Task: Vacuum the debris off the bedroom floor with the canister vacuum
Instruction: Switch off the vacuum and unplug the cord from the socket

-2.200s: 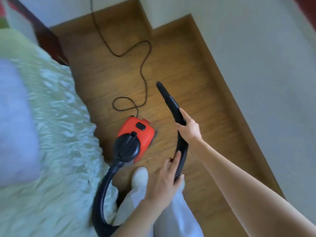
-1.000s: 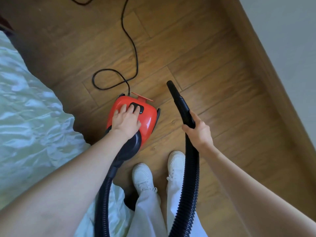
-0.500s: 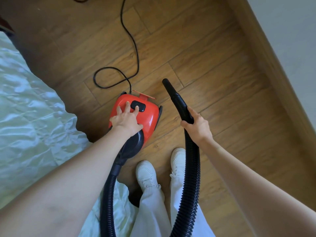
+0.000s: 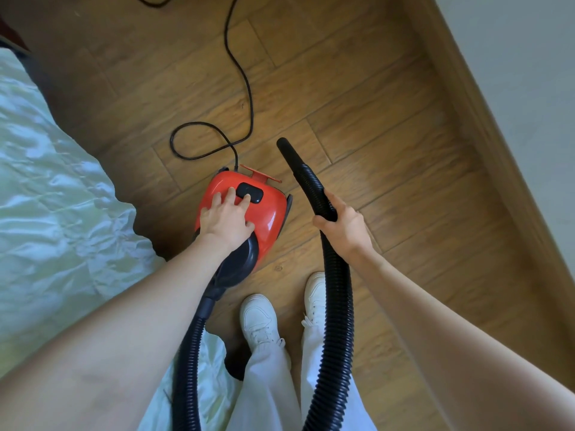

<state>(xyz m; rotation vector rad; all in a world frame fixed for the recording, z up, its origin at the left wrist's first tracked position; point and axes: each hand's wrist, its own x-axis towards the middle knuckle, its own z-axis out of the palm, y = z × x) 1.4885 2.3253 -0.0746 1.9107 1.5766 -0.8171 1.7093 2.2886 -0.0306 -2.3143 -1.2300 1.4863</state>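
Observation:
A small red canister vacuum (image 4: 267, 213) stands on the wooden floor (image 4: 389, 150) just ahead of my white shoes. My left hand (image 4: 225, 219) rests flat on its red top, fingers straight, with one fingertip on the black button (image 4: 252, 191). My right hand (image 4: 345, 227) grips the black ribbed hose (image 4: 337, 306) near its free end. The nozzle tip (image 4: 283, 144) points forward, right of the canister. The hose loops back past my legs to the canister's black front. I see no distinct debris on the floor.
The black power cord (image 4: 245, 85) coils on the floor beyond the vacuum and runs off the top edge. A bed with a pale green cover (image 4: 53, 197) fills the left. A wooden skirting and grey wall (image 4: 513, 73) run along the right.
My left hand left the hose, came down on the canister's top, drew back a little, and now has a fingertip on the black button. My right hand keeps its grip on the hose.

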